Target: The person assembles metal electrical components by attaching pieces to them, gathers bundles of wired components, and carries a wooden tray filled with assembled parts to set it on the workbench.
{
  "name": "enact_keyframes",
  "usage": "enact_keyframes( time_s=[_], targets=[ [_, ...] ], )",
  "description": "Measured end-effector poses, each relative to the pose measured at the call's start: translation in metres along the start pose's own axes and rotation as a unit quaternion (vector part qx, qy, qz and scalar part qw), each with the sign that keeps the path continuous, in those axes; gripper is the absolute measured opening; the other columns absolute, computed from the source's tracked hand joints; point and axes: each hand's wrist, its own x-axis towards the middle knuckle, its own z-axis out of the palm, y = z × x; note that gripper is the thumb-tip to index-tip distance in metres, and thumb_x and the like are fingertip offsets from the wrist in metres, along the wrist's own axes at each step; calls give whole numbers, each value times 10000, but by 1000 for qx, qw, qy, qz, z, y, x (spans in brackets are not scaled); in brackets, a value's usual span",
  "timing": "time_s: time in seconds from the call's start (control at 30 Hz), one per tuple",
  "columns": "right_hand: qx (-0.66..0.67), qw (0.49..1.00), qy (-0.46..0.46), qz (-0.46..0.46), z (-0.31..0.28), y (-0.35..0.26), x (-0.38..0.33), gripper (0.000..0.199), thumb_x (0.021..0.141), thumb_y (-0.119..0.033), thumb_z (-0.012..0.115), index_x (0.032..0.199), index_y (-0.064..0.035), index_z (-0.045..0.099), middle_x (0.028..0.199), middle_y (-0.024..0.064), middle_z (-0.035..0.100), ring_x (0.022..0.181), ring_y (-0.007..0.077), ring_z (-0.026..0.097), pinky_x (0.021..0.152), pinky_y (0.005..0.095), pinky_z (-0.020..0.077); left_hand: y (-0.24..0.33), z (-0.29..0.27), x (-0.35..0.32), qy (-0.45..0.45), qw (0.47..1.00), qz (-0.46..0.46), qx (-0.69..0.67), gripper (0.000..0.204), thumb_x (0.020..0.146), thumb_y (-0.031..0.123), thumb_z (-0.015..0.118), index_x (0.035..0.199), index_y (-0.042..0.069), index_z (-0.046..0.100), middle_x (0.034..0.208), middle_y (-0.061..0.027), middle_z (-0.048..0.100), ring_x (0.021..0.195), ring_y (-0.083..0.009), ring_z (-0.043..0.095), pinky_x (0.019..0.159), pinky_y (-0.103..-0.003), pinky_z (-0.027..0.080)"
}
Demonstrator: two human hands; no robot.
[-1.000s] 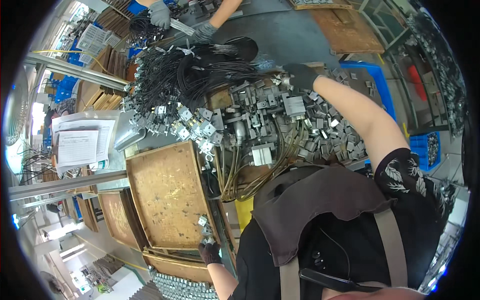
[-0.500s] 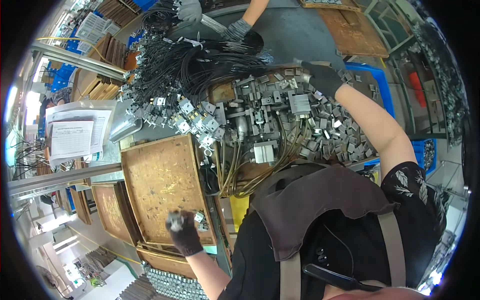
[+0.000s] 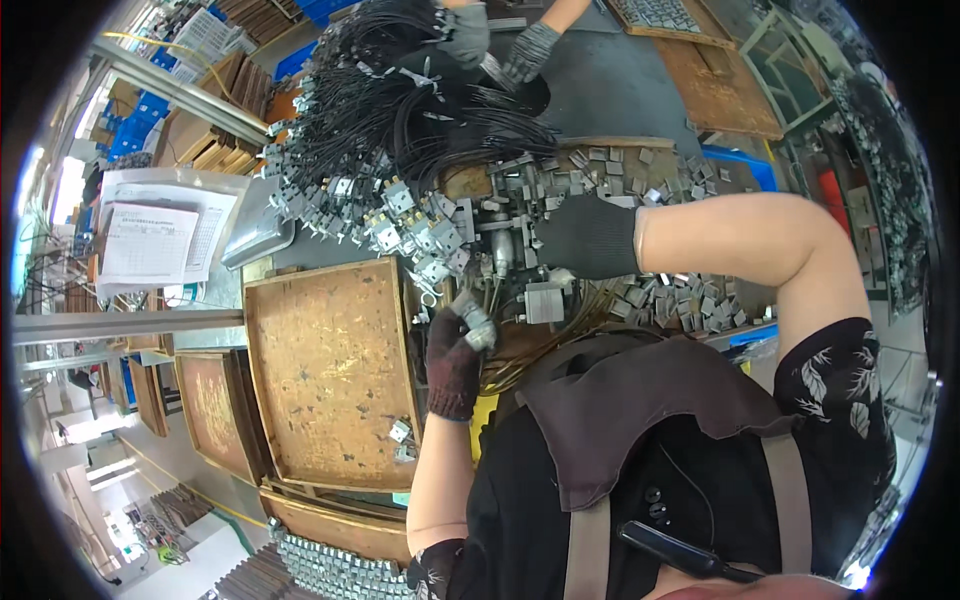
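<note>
My left hand (image 3: 454,362), in a dark knitted glove, closes on a small silver metal part (image 3: 480,326) near the front left of the metal fixture (image 3: 503,250). The part is slightly blurred. Over the fixture's right side lies my right hand (image 3: 590,236) in a dark grey glove, its fingers mostly hidden, so what it touches cannot be made out. A square metal block (image 3: 544,302) sits at the fixture's front. To the left of the fixture are piled silver metal connector pieces (image 3: 432,240), and loose small metal blocks (image 3: 690,300) spread to its right.
Black cables (image 3: 430,120) heap at the far side, where another person's gloved hands (image 3: 528,55) hold some. A wooden tray (image 3: 330,370) with a few pieces is at the left. Paper sheets (image 3: 150,240) hang beyond it. A blue bin (image 3: 745,167) stands far right.
My left hand has moved from above the wooden tray up and rightward to the fixture. My right hand has come from the far right blocks to the fixture. The other person's hands shifted right.
</note>
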Motion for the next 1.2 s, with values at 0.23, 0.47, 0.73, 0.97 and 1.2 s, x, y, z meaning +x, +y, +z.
enact_keyframes(
  time_s=[0.23,0.47,0.73,0.97,1.2],
  targets=[
    [-89,937,-336,-28,18,12,0,105,721,-122,612,787,-81,682,858,112,666,779,295,664,638,413,523,-12,43,87,-63,950,-22,305,480,750,57,618,1204,-45,502,1044,-154,613,875,-213,643,740,-322,551],
    [-71,985,-159,-3,18,58,-46,94,706,-128,596,724,-94,682,797,126,646,713,319,662,632,423,518,-60,68,137,-43,978,-161,123,405,765,73,578,1146,-45,509,892,-125,588,779,-233,624,601,-355,564],
    [-125,870,-476,-28,-6,64,2,250,709,-337,676,881,-163,727,930,55,682,890,273,657,782,433,498,87,77,168,-301,942,-148,32,401,783,320,661,1030,12,593,897,-94,620,776,-230,626,715,-384,541],
    [-33,999,-21,21,16,63,38,286,745,-161,581,1011,-157,686,774,84,635,759,307,643,690,462,495,139,40,184,-52,641,344,684,402,762,161,665,1121,23,550,953,-139,586,923,-263,615,768,-366,519],
    [108,989,83,55,25,67,17,545,662,-44,636,1197,-141,606,827,131,646,806,323,645,718,443,498,-22,43,102,-124,700,337,618,444,655,186,761,1004,14,548,922,-149,542,861,-332,552,792,-430,467]
  ],
)
